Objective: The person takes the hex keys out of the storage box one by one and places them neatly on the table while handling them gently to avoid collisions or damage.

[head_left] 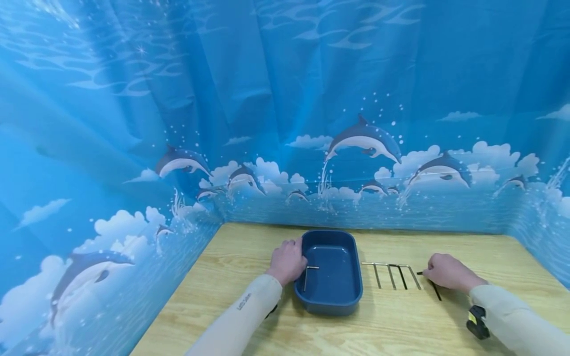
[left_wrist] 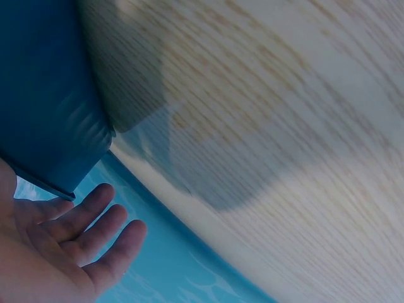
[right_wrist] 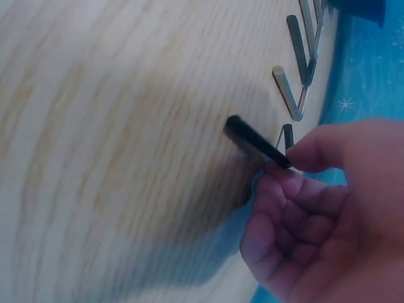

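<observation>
My right hand (head_left: 449,272) pinches a black hex key (right_wrist: 252,140) between thumb and index finger near its bend. Its long arm slants toward the near side of the table, and part of it is hidden by my fingers. To its left, several L-shaped hex keys (head_left: 392,278) lie in a row, silver and black, overlapping at their short arms. My left hand (head_left: 288,259) rests at the left rim of a deep blue container (head_left: 329,307). In the left wrist view its fingers (left_wrist: 117,246) extend loosely beside the outer wall. One hex key (head_left: 306,279) leans inside the container.
A wood-grain table (head_left: 392,326) carries everything. Blue sheeting (head_left: 285,123) printed with dolphins and clouds stands along the back and both sides of it. A black strap device (head_left: 478,322) sits on the right wrist.
</observation>
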`<state>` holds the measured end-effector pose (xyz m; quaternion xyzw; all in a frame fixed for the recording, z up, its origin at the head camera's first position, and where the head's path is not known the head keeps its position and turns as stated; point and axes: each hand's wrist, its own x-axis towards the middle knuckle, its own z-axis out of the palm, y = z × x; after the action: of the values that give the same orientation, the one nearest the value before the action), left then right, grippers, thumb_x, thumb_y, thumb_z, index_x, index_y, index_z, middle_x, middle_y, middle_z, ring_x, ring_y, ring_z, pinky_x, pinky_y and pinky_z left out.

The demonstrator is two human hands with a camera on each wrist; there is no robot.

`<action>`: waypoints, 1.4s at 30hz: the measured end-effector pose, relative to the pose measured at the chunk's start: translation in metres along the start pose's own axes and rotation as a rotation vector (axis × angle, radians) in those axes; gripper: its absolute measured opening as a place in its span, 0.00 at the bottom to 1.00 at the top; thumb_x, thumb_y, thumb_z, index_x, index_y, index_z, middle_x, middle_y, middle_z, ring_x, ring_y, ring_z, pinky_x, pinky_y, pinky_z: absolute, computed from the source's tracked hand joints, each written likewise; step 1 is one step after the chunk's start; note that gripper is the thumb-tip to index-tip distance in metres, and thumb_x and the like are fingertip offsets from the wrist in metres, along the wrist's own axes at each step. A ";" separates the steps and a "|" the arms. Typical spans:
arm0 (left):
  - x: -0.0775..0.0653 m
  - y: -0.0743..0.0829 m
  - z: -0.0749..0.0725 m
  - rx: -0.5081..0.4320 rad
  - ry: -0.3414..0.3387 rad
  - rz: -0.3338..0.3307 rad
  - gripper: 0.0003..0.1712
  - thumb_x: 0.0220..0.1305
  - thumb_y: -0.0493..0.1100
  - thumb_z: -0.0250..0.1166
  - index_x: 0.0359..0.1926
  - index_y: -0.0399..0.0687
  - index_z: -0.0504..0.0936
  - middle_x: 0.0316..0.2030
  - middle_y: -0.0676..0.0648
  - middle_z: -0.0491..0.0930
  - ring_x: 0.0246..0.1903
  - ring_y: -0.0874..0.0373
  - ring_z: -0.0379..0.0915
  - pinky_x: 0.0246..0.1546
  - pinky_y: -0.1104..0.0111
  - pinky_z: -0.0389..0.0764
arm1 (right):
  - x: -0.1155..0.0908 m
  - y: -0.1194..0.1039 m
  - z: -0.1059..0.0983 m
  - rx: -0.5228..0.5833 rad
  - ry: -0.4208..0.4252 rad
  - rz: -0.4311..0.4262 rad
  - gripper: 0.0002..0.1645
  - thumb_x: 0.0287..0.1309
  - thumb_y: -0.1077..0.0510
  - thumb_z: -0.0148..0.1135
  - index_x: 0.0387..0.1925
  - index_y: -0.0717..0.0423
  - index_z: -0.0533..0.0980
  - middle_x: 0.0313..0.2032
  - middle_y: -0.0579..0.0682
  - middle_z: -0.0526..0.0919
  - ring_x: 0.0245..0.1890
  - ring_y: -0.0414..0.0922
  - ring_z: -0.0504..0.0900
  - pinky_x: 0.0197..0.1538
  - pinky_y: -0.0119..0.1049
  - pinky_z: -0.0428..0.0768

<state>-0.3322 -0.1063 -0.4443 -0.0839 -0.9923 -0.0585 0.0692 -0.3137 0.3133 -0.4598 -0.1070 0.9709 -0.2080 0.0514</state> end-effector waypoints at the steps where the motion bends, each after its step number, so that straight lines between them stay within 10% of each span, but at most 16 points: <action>1: 0.000 0.000 0.000 0.004 0.002 0.000 0.31 0.68 0.48 0.58 0.70 0.43 0.70 0.59 0.41 0.79 0.58 0.47 0.75 0.54 0.49 0.80 | 0.000 0.000 0.000 -0.006 0.006 0.002 0.23 0.62 0.59 0.58 0.12 0.46 0.63 0.12 0.40 0.58 0.14 0.38 0.57 0.23 0.34 0.61; 42: 0.001 0.001 0.000 -0.016 -0.025 -0.024 0.32 0.68 0.48 0.58 0.71 0.45 0.68 0.60 0.42 0.78 0.60 0.47 0.74 0.57 0.49 0.79 | 0.016 -0.007 0.009 -0.041 0.066 0.093 0.21 0.62 0.58 0.56 0.13 0.49 0.68 0.11 0.41 0.61 0.13 0.38 0.60 0.22 0.35 0.63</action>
<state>-0.3328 -0.1056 -0.4439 -0.0731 -0.9936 -0.0660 0.0556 -0.3268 0.3003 -0.4658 -0.0561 0.9800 -0.1890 0.0269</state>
